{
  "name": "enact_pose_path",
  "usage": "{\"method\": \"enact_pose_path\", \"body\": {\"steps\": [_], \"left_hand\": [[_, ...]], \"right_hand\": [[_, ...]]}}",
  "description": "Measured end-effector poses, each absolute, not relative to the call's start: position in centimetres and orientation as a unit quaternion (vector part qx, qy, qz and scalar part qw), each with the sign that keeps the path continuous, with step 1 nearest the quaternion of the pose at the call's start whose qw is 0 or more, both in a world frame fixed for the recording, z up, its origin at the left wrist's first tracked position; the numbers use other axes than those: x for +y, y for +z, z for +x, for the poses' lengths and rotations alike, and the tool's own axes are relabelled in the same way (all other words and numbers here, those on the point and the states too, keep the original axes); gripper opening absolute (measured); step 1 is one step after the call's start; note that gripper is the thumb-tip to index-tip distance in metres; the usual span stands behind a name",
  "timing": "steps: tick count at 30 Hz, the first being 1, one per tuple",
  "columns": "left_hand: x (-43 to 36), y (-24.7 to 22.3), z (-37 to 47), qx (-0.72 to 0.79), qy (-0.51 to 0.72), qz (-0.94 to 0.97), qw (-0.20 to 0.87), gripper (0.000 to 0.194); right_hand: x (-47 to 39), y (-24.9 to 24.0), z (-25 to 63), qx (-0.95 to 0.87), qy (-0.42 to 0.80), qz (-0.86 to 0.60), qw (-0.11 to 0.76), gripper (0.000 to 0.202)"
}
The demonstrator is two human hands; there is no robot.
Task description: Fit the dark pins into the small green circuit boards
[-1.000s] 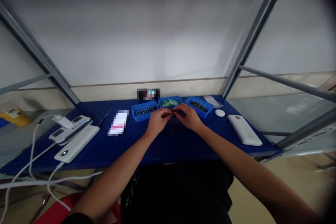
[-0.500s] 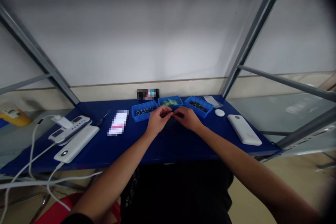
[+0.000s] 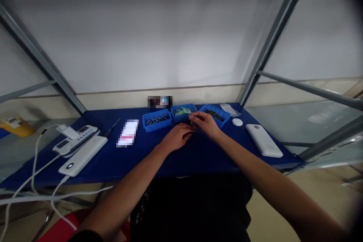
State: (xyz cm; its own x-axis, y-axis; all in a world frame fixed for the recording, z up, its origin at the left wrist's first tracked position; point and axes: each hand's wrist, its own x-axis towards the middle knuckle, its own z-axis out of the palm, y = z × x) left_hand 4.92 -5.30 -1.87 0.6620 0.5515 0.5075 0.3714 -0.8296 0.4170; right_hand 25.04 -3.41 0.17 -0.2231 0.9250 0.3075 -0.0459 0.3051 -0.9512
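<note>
My left hand [image 3: 179,137] is over the middle of the blue table, palm down, with its fingers bent towards the right. Just above and beside its fingertips, my right hand [image 3: 204,122] has thumb and fingers drawn together in a pinch. Whatever lies between the fingertips is too small and dark to name. Behind the hands stand three blue bins: the left bin [image 3: 157,126] has small shiny metal parts, the middle bin [image 3: 183,117] has green-tinted clear plastic pieces, and the right bin [image 3: 227,120], partly behind my right hand, has dark slender parts.
On the left lie a blurred-out phone [image 3: 128,133], a thin dark tool [image 3: 112,127], a white power bank [image 3: 82,156] and a power strip [image 3: 75,141] with cables. To the right are a white round object [image 3: 237,122], another power bank [image 3: 263,140] and a clear bag [image 3: 230,110]. Metal posts flank the table.
My left hand has moved down and slightly right, turning palm down. My right hand has shifted slightly up and right. The fingertips, together before, now sit one above the other.
</note>
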Motion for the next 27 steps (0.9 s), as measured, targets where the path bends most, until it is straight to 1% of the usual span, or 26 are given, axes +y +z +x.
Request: {"method": "enact_pose_path", "body": {"steps": [3,5,7,9,11,13,16,18,20,23,24,27], "left_hand": [[-4.9,-1.9,4.7,0.254,0.308,0.905,0.148,0.025],[-4.7,-2.0,4.4,0.277,0.314,0.896,0.148,0.020],[-4.7,-2.0,4.3,0.303,0.324,0.883,0.151,0.017],[-4.8,-2.1,4.2,0.320,0.335,0.872,0.158,0.016],[-5.0,-2.1,4.3,0.325,0.341,0.866,0.165,0.015],[-5.1,-2.1,4.4,0.332,0.349,0.860,0.170,0.014],[-5.2,-2.0,4.5,0.345,0.363,0.845,0.188,0.014],[-5.1,-2.1,4.6,0.352,0.382,0.830,0.205,0.017],[-4.9,-2.1,4.6,0.357,0.413,0.809,0.217,0.018],[-4.7,-2.1,4.5,0.362,0.463,0.776,0.228,0.018],[-4.7,-2.0,4.4,0.363,0.473,0.768,0.232,0.018],[-4.6,-1.8,4.3,0.366,0.486,0.752,0.254,0.026]], "right_hand": [[-3.4,0.2,25.1,-0.624,0.452,-0.371,0.519,0.043],[-3.4,0.4,25.2,-0.649,0.399,-0.390,0.517,0.043],[-3.5,0.7,25.7,-0.699,0.281,-0.412,0.513,0.038],[-3.4,1.2,26.6,-0.746,0.124,-0.424,0.499,0.030],[-3.2,1.5,28.0,-0.757,0.001,-0.440,0.483,0.026],[-2.8,1.5,29.6,-0.730,-0.088,-0.482,0.477,0.025],[-2.1,1.1,31.5,-0.695,-0.169,-0.533,0.452,0.025],[-2.0,0.9,31.9,-0.692,-0.183,-0.540,0.443,0.028],[-2.2,0.9,31.4,-0.721,-0.158,-0.512,0.440,0.028],[-3.0,1.0,29.3,-0.805,-0.056,-0.415,0.420,0.023],[-3.3,1.0,28.4,-0.834,-0.020,-0.380,0.401,0.023],[-4.2,0.6,26.2,-0.860,0.067,-0.325,0.387,0.020]]}}
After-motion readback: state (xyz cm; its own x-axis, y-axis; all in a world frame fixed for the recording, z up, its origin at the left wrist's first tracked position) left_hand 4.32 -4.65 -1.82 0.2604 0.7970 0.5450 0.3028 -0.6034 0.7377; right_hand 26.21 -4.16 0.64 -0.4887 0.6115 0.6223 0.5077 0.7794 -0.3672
